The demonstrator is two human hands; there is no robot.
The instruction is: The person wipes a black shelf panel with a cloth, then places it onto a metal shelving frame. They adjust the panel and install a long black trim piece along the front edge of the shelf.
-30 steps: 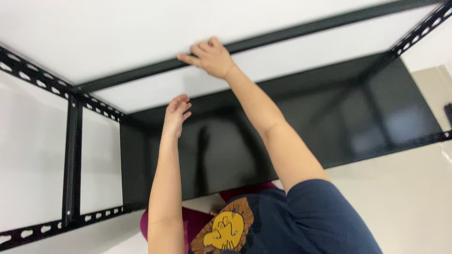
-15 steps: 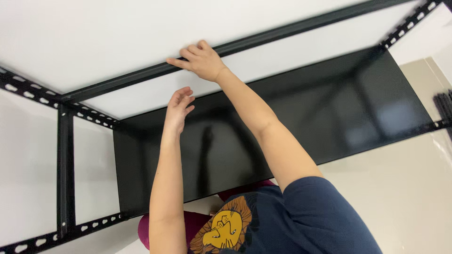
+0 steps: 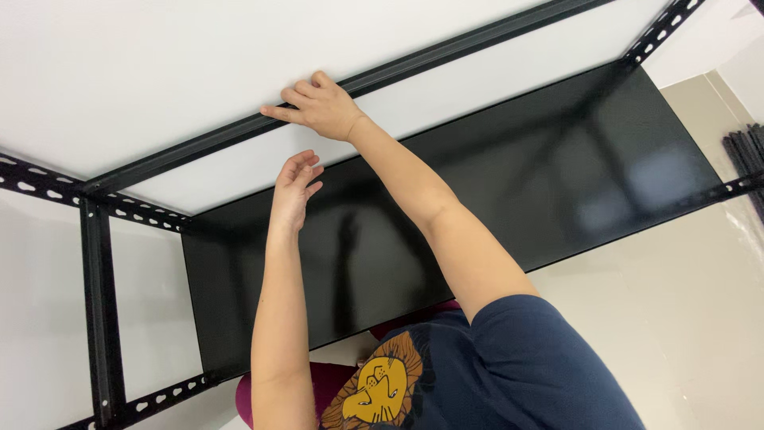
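My right hand [image 3: 322,107] lies on the long black metal rail [image 3: 477,40] of a shelving rack, fingers curled over its top edge. My left hand [image 3: 294,187] hovers just below that rail with its fingers apart, holding nothing. Under both arms lies the rack's glossy black shelf panel [image 3: 557,175], fitted inside the frame. My navy sleeve and a shirt with a yellow print fill the bottom of the view.
Perforated black angle bars [image 3: 48,187] meet an upright post [image 3: 99,318] at the left corner. Another perforated bar [image 3: 660,28] sits at the far right corner. A bundle of black bars [image 3: 748,155] lies on the beige floor [image 3: 700,318]. A white wall [image 3: 159,64] stands behind.
The view has swung, so the rack sits further right and lower. My right hand stays on the rail. My left hand has stayed open just beneath it.
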